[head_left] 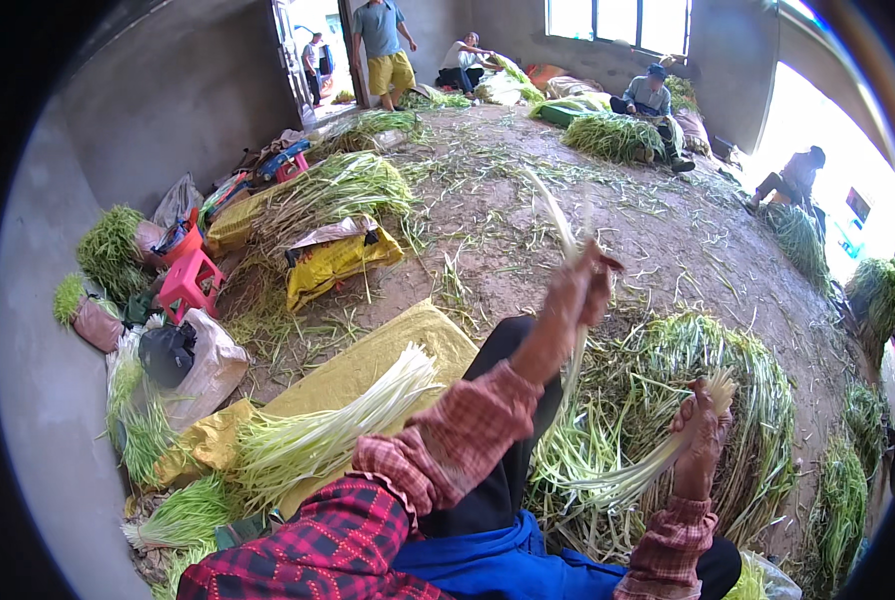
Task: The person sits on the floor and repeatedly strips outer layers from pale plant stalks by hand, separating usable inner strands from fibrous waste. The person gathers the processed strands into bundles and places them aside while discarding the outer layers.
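Note:
My left hand (567, 304) is raised over my knee, blurred, with its fingers closed on a few long pale stalks (552, 210) that stick up above it and trail below. In my right hand (702, 442) is a bunch of pale green-white leafy stalks (642, 476), perhaps chives, its cut-looking ends pointing up and its leaves hanging down to the left. Beneath both hands lies a large heap of green stalks (762, 405) with brownish, withered parts. On my left, a neat pile of whitish stalks (350, 420) rests on a yellow woven sack (410, 330).
A pink plastic stool (191, 283), a black bag (167, 352) and a yellow printed sack (342, 259) stand to the left. Loose leaves litter the floor (507, 157). Several people sit or stand farther off, among them a seated person (648, 97) beside a bundle of greens (614, 137).

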`<state>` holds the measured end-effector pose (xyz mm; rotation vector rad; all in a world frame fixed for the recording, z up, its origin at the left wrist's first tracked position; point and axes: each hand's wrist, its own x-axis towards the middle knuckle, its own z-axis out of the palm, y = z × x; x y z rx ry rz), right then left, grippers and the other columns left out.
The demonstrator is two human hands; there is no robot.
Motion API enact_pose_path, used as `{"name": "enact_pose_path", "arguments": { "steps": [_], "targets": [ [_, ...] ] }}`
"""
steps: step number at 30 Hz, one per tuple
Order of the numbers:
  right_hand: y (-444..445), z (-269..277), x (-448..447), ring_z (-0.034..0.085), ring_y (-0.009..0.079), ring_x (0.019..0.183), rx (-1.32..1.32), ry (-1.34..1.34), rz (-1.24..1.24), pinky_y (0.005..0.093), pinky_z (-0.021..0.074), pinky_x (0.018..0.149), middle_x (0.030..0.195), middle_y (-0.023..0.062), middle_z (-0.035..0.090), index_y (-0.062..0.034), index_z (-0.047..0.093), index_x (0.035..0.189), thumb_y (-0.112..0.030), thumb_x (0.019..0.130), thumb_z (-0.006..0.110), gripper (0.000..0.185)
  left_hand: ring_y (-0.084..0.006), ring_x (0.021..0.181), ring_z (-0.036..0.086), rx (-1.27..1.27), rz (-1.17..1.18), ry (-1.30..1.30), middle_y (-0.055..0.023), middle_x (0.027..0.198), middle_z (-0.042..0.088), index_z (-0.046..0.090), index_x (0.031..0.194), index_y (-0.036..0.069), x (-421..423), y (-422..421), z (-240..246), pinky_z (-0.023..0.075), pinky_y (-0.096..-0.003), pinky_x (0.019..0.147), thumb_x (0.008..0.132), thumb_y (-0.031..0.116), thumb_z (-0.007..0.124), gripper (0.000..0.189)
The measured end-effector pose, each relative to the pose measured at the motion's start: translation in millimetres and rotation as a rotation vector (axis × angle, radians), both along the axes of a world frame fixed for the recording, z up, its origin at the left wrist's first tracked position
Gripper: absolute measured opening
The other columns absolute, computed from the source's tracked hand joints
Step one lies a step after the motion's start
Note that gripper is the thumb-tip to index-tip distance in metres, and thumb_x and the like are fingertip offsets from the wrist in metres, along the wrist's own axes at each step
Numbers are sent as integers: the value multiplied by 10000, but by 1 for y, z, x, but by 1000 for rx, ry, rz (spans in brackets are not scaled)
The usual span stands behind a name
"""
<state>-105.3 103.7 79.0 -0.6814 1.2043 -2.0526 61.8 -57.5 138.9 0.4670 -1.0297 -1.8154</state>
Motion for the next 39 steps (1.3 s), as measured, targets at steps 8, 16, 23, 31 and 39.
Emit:
{"name": "enact_pose_path", "arguments": {
  "steps": [8,16,23,31,39],
  "targets": [
    [7,5,-8,407,43,437,71,25,-8,187,344,389,570,-36,455,-58,597,914,-162,863,623,118,-6,370,243,0,-206,24,63,512,331,585,976,20,-24,31,-59,151,-184,312,941,472,410,486],
    [6,9,-2,393,30,445,133,80,22,185,338,404,585,-56,445,-43,592,930,-99,820,652,137,-8,370,243,41,-105,-10,65,526,343,567,991,29,-24,40,-65,173,-175,316,929,471,446,463],
    [11,15,4,416,35,455,107,186,2,187,353,411,601,-54,471,-42,600,943,-146,810,663,180,5,423,269,-43,-91,-69,71,576,371,548,1048,38,-29,51,-64,195,-168,358,943,427,442,417],
    [8,10,-11,410,28,461,58,77,36,194,356,421,587,-59,482,-59,616,931,-138,827,659,138,-11,388,294,70,-47,-126,61,550,416,605,987,51,-32,50,-74,225,-180,344,962,376,423,373],
    [20,85,-90,444,68,513,-113,280,-74,224,408,452,646,-17,490,-16,564,1042,-135,863,613,221,-3,375,263,-77,15,4,69,522,385,620,929,10,-36,51,-71,168,-189,344,961,447,381,499]
  ]
}}
